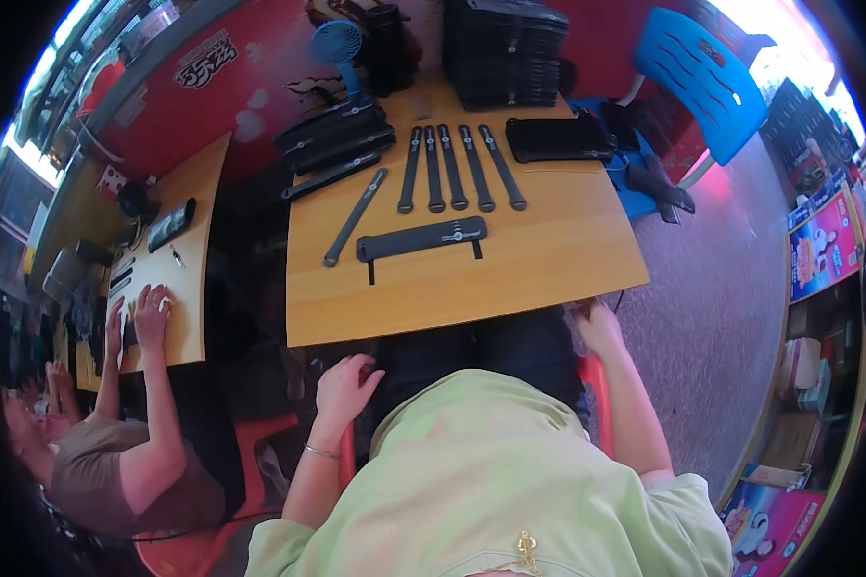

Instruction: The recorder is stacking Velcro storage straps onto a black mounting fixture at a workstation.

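Observation:
My left hand (pixel 344 387) rests beside my thigh below the table's front edge, with its fingers loosely bent and apart and nothing in it. At the table's front right corner is my right hand (pixel 598 327), its fingers curled; whatever they hold, if anything, is hidden. Both hands are off the tabletop (pixel 548 260). Nearest on it lies a wide dark grey strip (pixel 421 238) with two short black straps (pixel 371 273) sticking out toward me. Behind it, several narrow dark grey strips (pixel 433 171) lie in a row. One more narrow strip (pixel 356 216) lies slanted at the left.
Folded black pieces (pixel 337 135) lie at the back left beside a blue fan (pixel 337 43). A tall black stack (pixel 505 53) stands behind, a black pouch (pixel 558 139) to its front right. A blue chair (pixel 698 82) stands right. Another person (pixel 135 462) sits at a table leftward.

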A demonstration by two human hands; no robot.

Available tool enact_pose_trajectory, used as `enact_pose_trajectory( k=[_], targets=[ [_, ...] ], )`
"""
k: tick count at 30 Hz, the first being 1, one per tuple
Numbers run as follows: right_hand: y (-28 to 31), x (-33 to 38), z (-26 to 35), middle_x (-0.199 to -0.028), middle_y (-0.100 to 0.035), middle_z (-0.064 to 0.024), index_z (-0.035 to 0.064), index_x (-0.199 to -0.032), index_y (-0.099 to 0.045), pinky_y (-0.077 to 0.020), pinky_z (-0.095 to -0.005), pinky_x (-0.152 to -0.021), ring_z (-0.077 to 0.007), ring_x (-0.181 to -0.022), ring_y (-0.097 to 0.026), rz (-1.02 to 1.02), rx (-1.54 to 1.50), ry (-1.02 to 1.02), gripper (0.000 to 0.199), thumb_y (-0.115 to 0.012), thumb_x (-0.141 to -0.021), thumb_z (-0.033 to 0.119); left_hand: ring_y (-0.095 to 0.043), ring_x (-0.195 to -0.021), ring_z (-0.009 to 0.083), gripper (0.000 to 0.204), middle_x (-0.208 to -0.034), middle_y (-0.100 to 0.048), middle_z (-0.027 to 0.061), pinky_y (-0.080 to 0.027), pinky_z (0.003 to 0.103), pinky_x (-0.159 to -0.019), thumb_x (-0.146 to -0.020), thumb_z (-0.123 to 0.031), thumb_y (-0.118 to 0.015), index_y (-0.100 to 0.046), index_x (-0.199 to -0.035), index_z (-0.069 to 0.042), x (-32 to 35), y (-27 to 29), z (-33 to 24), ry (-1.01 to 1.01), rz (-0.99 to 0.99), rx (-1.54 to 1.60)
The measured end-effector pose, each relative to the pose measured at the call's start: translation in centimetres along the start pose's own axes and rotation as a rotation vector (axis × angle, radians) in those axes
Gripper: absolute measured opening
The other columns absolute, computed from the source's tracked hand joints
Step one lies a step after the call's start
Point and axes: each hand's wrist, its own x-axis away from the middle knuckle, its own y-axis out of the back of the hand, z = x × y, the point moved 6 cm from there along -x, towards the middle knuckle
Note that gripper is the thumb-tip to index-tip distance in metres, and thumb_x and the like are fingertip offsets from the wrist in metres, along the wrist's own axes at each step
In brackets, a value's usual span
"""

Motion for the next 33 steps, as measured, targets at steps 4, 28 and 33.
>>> enact_pose_trajectory(
  k=[4, 28, 33],
  targets=[
    [-0.1, -0.2, -0.8, -0.1, -0.064, -0.0202, 0.0012, -0.109, -0.058, -0.0471, -0.042, -0.083, -0.0365, -0.096, -0.061, -0.036, 0.019, 0.054, 0.03, -0.055, -0.084, 0.018, -0.064, -0.073, 0.0257, 0.025, -0.08, -0.064, 0.0086, -0.051, 0.036, -0.064, -0.079, -0.026, -0.067, -0.064, -0.094, -0.006, -0.2, 0.1, -0.3, 0.008, 0.02, 0.001],
    [-1.1, -0.9, -1.5, -0.099, -0.063, -0.0218, 0.0013, -0.11, -0.056, -0.0469, -0.04, -0.082, -0.0362, -0.095, -0.061, -0.038, 0.037, 0.053, 0.03, -0.056, -0.085, 0.016, -0.062, -0.078, 0.0331, 0.015, -0.084, -0.064, 0.013, -0.05, 0.04, -0.068, -0.088, -0.017, -0.055, -0.064, -0.092, -0.006, -0.3, 0.7, -0.1, -0.036, -0.096, 0.034],
    [-1.6, -0.9, -1.5, -0.102, -0.063, -0.0208, -0.002, -0.111, -0.053, -0.0476, -0.0385, -0.081, -0.0331, -0.094, -0.062, -0.022, 0.021, 0.109, 0.032, -0.058, -0.086, 0.017, -0.062, -0.079, 0.0332, 0.014, -0.086, -0.065, 0.0135, -0.05, 0.039, -0.068, -0.088, -0.014, -0.054, -0.064, -0.091, -0.005, -0.7, 0.9, 0.4, 0.004, -0.1, 0.13]
  ],
)
